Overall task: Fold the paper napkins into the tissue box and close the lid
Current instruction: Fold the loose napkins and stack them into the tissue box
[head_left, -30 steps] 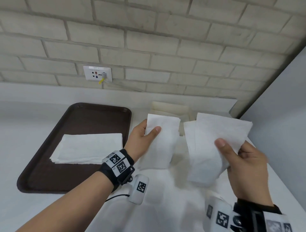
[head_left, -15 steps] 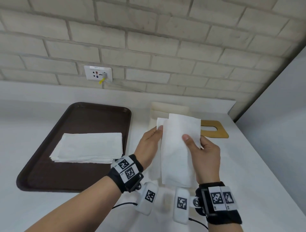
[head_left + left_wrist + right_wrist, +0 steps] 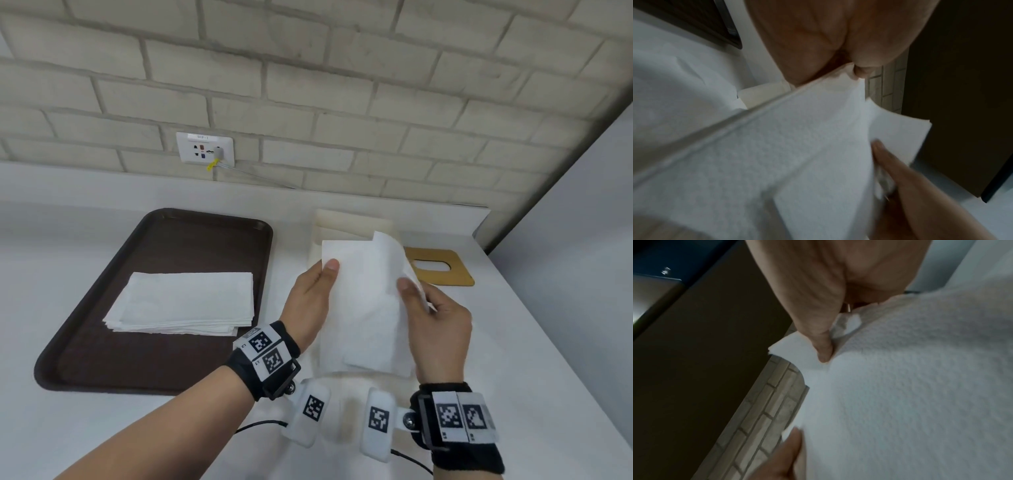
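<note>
Napkin in hand: a white, lightly textured paper napkin (image 3: 363, 308) is held above the counter, folded lengthwise into a tall panel, its top right corner curling loose.
Grip, left: the left hand (image 3: 310, 301) pinches the napkin's left edge, thumb on the front near the top corner, fingers behind.
Grip, right: the right hand (image 3: 436, 325) pinches the right edge, thumb on the front, fingers curled round behind.
Direction: the long axis runs away from the person toward the wall; the sheet stands tilted, top edge farthest off.
Tissue box: a cream box (image 3: 342, 222) sits open on the counter just behind the napkin, partly hidden by it.
Lid: a tan wooden lid (image 3: 442, 270) with an oblong slot lies flat to the right of the box.
Spare napkins: a flat stack (image 3: 185, 301) rests on a dark brown tray (image 3: 137, 359) at the left.
Surface: a white counter (image 3: 548, 342) with a low raised back.
Room: a pale brick wall (image 3: 308, 85) carries a white power socket (image 3: 205, 149) with one plug in it; a plain grey panel (image 3: 589, 222) closes off the right.
</note>
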Tool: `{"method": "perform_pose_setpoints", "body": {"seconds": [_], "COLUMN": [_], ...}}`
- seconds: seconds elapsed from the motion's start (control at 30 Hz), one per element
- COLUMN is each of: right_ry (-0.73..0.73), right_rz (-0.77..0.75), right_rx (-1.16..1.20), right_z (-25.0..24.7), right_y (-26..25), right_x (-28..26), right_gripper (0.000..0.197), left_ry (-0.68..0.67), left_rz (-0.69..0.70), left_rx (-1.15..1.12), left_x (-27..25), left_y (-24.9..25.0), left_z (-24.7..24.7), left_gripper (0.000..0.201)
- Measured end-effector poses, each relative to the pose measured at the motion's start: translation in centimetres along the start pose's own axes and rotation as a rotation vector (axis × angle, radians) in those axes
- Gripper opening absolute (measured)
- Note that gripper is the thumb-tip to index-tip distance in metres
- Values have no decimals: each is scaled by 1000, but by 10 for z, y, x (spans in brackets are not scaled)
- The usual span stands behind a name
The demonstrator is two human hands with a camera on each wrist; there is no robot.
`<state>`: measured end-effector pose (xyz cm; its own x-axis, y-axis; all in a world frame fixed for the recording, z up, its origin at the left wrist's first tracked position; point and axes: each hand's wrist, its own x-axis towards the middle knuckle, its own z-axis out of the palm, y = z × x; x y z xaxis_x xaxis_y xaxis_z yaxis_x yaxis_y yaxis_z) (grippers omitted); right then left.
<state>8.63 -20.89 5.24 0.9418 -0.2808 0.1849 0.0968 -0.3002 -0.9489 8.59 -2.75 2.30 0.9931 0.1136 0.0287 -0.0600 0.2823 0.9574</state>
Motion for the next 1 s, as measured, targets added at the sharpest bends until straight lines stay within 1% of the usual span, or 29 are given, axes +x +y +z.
{"method": "perform_pose_setpoints", "body": {"seconds": [0.07, 0.1, 0.13, 0.17, 0.23, 0.27, 0.3, 0.37, 0.4, 0.43, 0.5, 0.53, 0.6, 0.63, 0.7, 0.77, 0.83, 0.9, 0.93, 0.97, 1.0], "right_ry": [50, 42, 2, -69, -214, -257, -268, -256, -245, -234, -205, -191, -178, -181, -209, -244, -250, -202, -176, -169, -192], "right_rz": [-41, -59, -53, -31, 60, 102, 128, 105, 86, 71, 41, 27, 0, -5, 19, 82, 157, 192, 211, 241, 289], "right_rx": [25, 64, 121, 206, 380, 418, 376, 185, 121, 94, 62, 36, -12, -31, -56, -55, -99, -255, -382, -521, -654], "right_z": [-19, -28, -34, -37, -35, -30, -23, -8, -2, 2, 5, 5, 3, 1, -6, -22, -51, -88, -105, -120, -131], "right_y": [-12, -21, -30, -37, -41, -40, -35, -22, -15, -9, 2, 6, 15, 18, 26, 36, 53, 78, 94, 110, 125], "right_x": [-4, -9, -15, -21, -27, -28, -27, -23, -20, -18, -13, -11, -9, -8, -6, 0, 16, 43, 59, 75, 88], "right_gripper": [14, 13, 14, 15, 25, 26, 23, 15, 21, 31, 51, 57, 63, 64, 62, 50, 35, 23, 21, 28, 42], "left_ry": [24, 28, 23, 16, -13, -30, -39, -48, -55, -61, -81, -98, -128, -127, -86, -22, 26, 70, 89, 102, 118], "left_rz": [1, -9, -19, -28, -40, -48, -57, -87, -100, -111, -148, -170, -186, -170, -115, -69, -34, -8, 7, 21, 29], "left_rx": [26, 27, 21, 12, 23, 36, 43, 40, 39, 35, -10, -39, -47, -23, 57, 139, 180, 195, 193, 187, 183], "left_x": [3, 5, 6, 7, 6, 4, 3, -2, -4, -7, -13, -15, -19, -21, -22, -20, -19, -17, -16, -15, -15], "left_y": [0, 0, 0, 0, 2, 4, 5, 9, 10, 12, 16, 18, 16, 12, 2, -9, -11, -9, -8, -6, -6], "left_z": [-5, -8, -10, -11, -10, -7, -4, 3, 7, 12, 20, 23, 29, 32, 36, 39, 41, 44, 44, 45, 45], "left_gripper": [48, 51, 54, 54, 49, 45, 41, 36, 35, 35, 42, 47, 54, 50, 37, 28, 20, 19, 21, 24, 26]}}
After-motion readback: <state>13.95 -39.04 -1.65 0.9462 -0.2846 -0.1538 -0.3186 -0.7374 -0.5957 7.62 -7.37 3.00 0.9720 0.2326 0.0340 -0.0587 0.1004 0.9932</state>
